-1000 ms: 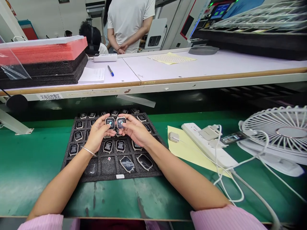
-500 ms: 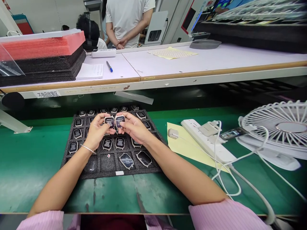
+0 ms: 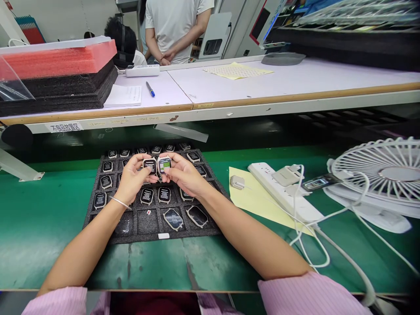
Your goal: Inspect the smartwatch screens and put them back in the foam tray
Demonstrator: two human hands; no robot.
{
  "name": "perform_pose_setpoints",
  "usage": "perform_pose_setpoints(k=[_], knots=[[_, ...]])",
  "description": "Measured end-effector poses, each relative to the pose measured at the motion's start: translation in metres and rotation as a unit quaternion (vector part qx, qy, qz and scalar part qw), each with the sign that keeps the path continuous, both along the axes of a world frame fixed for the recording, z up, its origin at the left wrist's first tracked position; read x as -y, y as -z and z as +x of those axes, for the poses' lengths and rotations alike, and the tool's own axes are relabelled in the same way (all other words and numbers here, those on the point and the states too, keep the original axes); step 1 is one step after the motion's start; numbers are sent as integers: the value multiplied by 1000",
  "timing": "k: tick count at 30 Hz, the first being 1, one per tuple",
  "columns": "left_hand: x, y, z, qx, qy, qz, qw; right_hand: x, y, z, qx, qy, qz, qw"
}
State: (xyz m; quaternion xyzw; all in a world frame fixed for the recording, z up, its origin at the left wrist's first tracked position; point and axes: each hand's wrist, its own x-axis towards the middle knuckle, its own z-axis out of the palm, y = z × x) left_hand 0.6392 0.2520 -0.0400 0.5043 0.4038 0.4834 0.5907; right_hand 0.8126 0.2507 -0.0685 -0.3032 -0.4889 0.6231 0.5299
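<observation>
My left hand grips a strapless smartwatch whose dark screen carries lines of white text. Beside it, nearly touching, my right hand grips a second smartwatch, its screen lit with a green and white picture and the thumb at its lower edge. Both hands are above a black foam tray with rows of square pockets. Many pockets hold similar watch bodies, most showing white text. Two in the front row, such as the blank-screened watch, lie tilted. Part of the tray is hidden under my hands.
To the right are a yellow sheet, a white power strip with cables, and a white fan. A shelf crosses behind, bearing foam stacks, a pen and paper. A person in a white shirt stands beyond.
The screen of the watch in my right hand has switched from dark with white text to a green and white picture. Both hands stay in nearly the same place.
</observation>
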Motion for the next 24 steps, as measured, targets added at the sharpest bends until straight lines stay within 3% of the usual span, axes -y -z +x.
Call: perform_pose_setpoints(k=[13, 24], knots=[[0, 1, 2, -1, 11, 12, 1000, -1, 1, 0, 9, 5, 10, 1000], [1, 1, 0, 3, 31, -13, 999, -2, 1, -2, -26, 31, -42, 998]])
